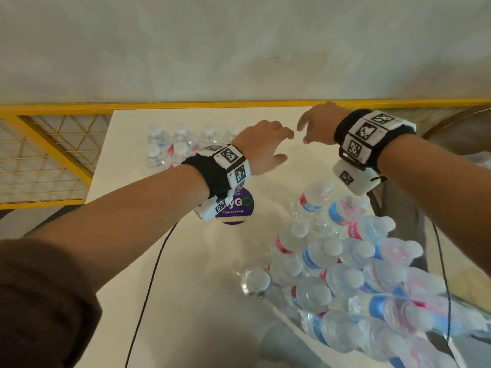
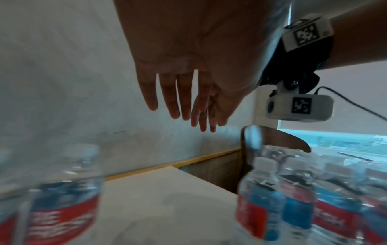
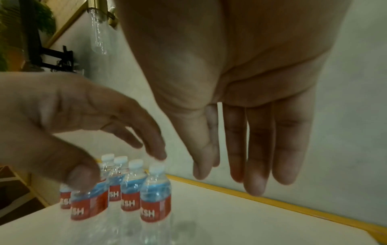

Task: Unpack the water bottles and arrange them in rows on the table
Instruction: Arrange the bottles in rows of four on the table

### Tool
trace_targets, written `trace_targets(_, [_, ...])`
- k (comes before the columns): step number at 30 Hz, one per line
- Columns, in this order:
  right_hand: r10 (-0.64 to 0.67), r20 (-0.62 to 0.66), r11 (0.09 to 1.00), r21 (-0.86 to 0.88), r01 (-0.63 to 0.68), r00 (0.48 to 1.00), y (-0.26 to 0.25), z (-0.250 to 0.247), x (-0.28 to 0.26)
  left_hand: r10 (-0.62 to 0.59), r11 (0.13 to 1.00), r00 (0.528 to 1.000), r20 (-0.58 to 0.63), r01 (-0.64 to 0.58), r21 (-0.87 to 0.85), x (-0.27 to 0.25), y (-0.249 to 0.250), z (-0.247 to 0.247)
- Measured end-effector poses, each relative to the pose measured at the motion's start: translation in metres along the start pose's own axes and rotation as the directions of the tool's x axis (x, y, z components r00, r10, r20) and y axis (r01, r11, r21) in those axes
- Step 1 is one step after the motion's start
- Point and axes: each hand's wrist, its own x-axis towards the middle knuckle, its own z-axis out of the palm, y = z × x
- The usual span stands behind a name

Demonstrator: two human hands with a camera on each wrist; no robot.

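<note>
Several small water bottles (image 1: 172,146) with red and blue labels stand in rows at the far left of the white table (image 1: 186,274); the right wrist view shows the same rows (image 3: 144,190). A pack of bottles (image 1: 345,274) in torn clear wrap lies at the table's near right, also seen in the left wrist view (image 2: 303,199). My left hand (image 1: 265,147) hovers empty just right of the rows, fingers relaxed. My right hand (image 1: 316,126) hangs above the table's far edge, fingers straight and holding nothing.
A yellow rail (image 1: 239,104) and a mesh fence (image 1: 47,155) run behind the table below a pale wall. A purple round sticker (image 1: 239,208) sits mid-table. Black cables (image 1: 154,274) trail from both wrists. A wooden chair back (image 2: 282,140) stands at the right.
</note>
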Motion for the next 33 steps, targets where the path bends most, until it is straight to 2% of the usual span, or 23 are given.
trace_targets(4, [0.049,0.104,0.999,-0.023,-0.047,0.993,0.04,0.017,-0.044,0.063,0.997,0.973,0.223,-0.052,-0.052,0.013,0.055,0.025])
trace_targets(8, [0.027,0.201,0.999,-0.04,-0.019,0.979,0.06,0.041,-0.076,0.028,0.994,0.933,0.358,0.012,-0.108,0.021,0.077,0.047])
trace_targets(12, [0.053,0.264,0.996,-0.084,-0.032,0.963,0.07,0.058,-0.089,0.006,0.982,0.936,0.353,0.061,-0.178,0.023,0.083,0.055])
trace_targets(15, [0.07,0.302,0.989,-0.143,-0.027,0.951,0.073,0.065,-0.089,-0.04,0.98,0.959,0.281,0.093,-0.176,0.023,0.083,0.057])
trace_targets(20, [0.013,0.201,0.988,-0.154,0.018,0.979,0.065,0.069,-0.08,-0.111,0.98,0.963,0.247,0.147,-0.136,0.02,0.079,0.043])
trace_targets(24, [0.008,0.145,0.998,-0.062,0.001,0.989,0.053,0.069,-0.067,-0.206,0.937,0.951,0.228,0.26,-0.236,0.009,0.054,0.027])
trace_targets(27, [0.003,0.133,1.0,-0.017,-0.001,0.991,0.038,0.066,-0.056,-0.217,0.936,0.959,0.183,0.258,-0.239,0.003,0.032,0.014])
trace_targets(30, [-0.008,0.131,1.0,0.003,0.007,0.991,0.024,0.063,-0.048,-0.18,0.978,0.935,0.305,0.203,-0.045,-0.007,0.029,0.024])
trace_targets(33, [0.001,0.13,1.0,0.011,-0.003,0.991,0.021,0.065,-0.043,-0.149,0.98,0.881,0.449,0.191,-0.05,-0.017,0.039,0.052])
